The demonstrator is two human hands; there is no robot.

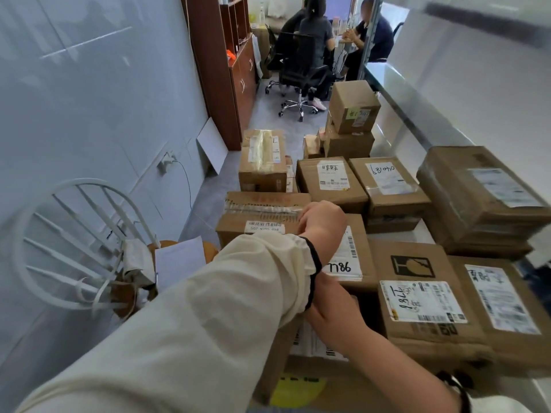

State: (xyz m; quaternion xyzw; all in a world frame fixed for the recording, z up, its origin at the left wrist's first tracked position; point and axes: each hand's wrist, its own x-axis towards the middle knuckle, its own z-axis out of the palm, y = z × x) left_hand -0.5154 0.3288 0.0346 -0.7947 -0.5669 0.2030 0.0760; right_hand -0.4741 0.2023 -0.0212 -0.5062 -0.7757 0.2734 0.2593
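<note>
Several cardboard parcels with shipping labels are stacked in front of me. My left hand (pixel 323 223), in a cream sleeve with a dark cuff, reaches forward, its back facing me. Its fingers curl down over the right end of a long taped box (pixel 262 216), beside the box marked "786" (pixel 350 254). My right hand (pixel 334 308) lies lower, at the near edge of the "786" box, above a labelled parcel (pixel 310 344). My left sleeve hides its fingers. A box with a broken-glass symbol (pixel 417 296) sits just to the right.
More parcels are piled to the right (pixel 477 198) and further back (pixel 353 107). A white chair (pixel 74 242) with papers on its seat stands at the left by the wall. Two people sit at a desk in the back, one on a wheeled office chair (pixel 298 81).
</note>
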